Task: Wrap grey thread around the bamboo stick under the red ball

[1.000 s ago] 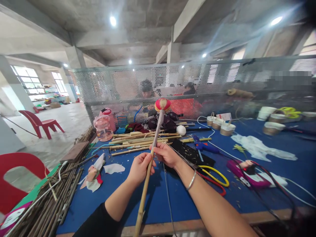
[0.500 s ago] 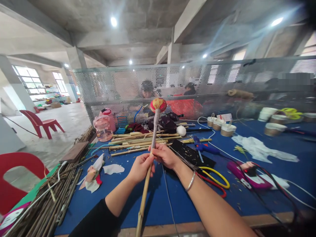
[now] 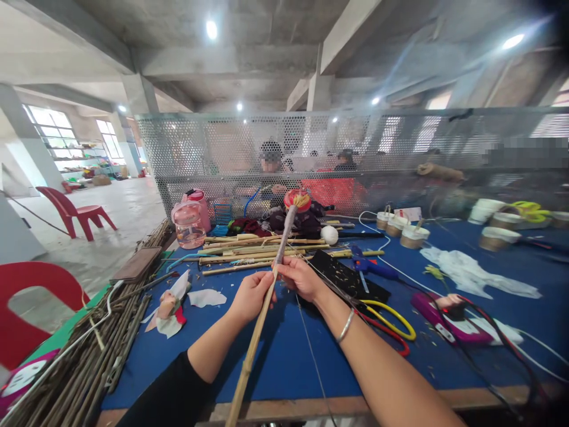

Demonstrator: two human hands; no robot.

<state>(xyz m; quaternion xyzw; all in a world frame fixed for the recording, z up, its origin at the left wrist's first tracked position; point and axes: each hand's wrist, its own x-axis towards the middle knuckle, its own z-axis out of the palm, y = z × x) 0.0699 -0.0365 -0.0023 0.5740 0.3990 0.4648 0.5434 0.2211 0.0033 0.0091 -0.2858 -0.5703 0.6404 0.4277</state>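
A long bamboo stick (image 3: 252, 350) slants up and away from me, with a red and yellow ball-shaped head (image 3: 297, 200) at its far end. Grey wrapping (image 3: 286, 236) covers the stretch below that head. My left hand (image 3: 252, 293) is closed round the stick just under the wrapping. Right beside it my right hand (image 3: 300, 277) pinches the stick at the wrapping's lower end. A thin grey thread (image 3: 311, 344) runs down from near my right hand to the table's front edge.
Bamboo sticks (image 3: 249, 252) and a white ball (image 3: 329, 235) lie behind my hands. To the right are a blue glue gun (image 3: 376, 268), scissors with yellow and red handles (image 3: 400, 318) and small pots (image 3: 414, 236). Fabric scraps (image 3: 171, 305) and bundled twigs (image 3: 102, 356) are left. A perforated screen (image 3: 200, 148) stands behind.
The stick's head has tipped lower and to the right, and its near end has swung left. Both hands keep their hold.
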